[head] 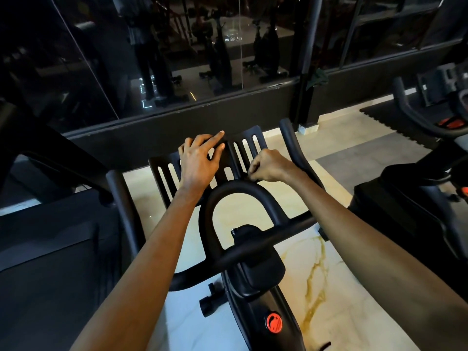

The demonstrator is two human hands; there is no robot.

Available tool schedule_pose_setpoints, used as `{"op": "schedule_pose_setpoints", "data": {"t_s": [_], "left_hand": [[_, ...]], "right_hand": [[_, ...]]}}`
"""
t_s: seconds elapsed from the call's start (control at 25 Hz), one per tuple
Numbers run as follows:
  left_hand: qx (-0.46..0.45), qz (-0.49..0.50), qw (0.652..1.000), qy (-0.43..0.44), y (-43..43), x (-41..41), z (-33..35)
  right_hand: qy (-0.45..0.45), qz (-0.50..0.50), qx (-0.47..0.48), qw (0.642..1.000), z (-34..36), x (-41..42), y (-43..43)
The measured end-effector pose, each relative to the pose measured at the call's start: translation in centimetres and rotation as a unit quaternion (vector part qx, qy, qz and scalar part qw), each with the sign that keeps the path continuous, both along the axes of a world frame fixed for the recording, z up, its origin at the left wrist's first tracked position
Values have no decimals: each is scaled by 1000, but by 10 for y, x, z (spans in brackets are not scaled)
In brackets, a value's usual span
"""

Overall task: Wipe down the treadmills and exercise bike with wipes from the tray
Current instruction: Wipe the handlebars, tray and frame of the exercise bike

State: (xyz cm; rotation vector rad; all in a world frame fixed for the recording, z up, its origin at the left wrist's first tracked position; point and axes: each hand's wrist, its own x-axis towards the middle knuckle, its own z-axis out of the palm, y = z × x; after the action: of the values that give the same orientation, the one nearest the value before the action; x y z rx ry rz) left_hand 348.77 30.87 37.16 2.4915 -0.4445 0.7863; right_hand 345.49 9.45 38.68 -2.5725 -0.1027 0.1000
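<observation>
2 forearms cut off by the near edge, elbows out of view. Middle of the black slotted plastic tray (155, 163) hidden beneath the left hand (197, 160), too dark there to make out anything under the palm. Hidden too, the inside of the right hand (268, 165): fingers curled tight into a fist, knuckles up, pressed to the tray's near right edge just beyond the black looped handlebar (238, 187). Cannot tell whether gripping something or closed on nothing.

Left hand open, palm down, fingers spread over the tray's far centre, index finger stretched past the far rim. Both arms extended over the black exercise bike (255, 269) in the near centre, tray at its far end between 2 upturned bar ends.

Red round knob (274, 323) low on the frame, near. Dark treadmill deck (50, 249) to the left, cut by the picture's edge. 2nd black bike (405, 193) to the right, only partly in view. Far off, dark glass wall (177, 59) with dim, unreadable reflections. Pale marble floor (316, 249) with gold veins below.
</observation>
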Motion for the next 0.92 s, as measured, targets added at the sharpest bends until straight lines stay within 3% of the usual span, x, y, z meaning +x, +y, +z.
{"op": "schedule_pose_setpoints", "data": {"t_s": [0.16,0.28,0.4,0.52,0.92], "left_hand": [[6,3,1000,3,0,0,1],[12,3,1000,3,1,0,1],[18,5,1000,5,2,0,2],[31,4,999,9,3,-1,3],[85,-8,996,39,8,1,13]], "right_hand": [[-2,16,-17,1000,0,-2,-4],[-111,-31,-100,988,14,9,-4],[-223,14,-108,969,31,23,8],[-222,33,-156,962,31,32,7],[-215,-29,-115,970,13,8,-16]]}}
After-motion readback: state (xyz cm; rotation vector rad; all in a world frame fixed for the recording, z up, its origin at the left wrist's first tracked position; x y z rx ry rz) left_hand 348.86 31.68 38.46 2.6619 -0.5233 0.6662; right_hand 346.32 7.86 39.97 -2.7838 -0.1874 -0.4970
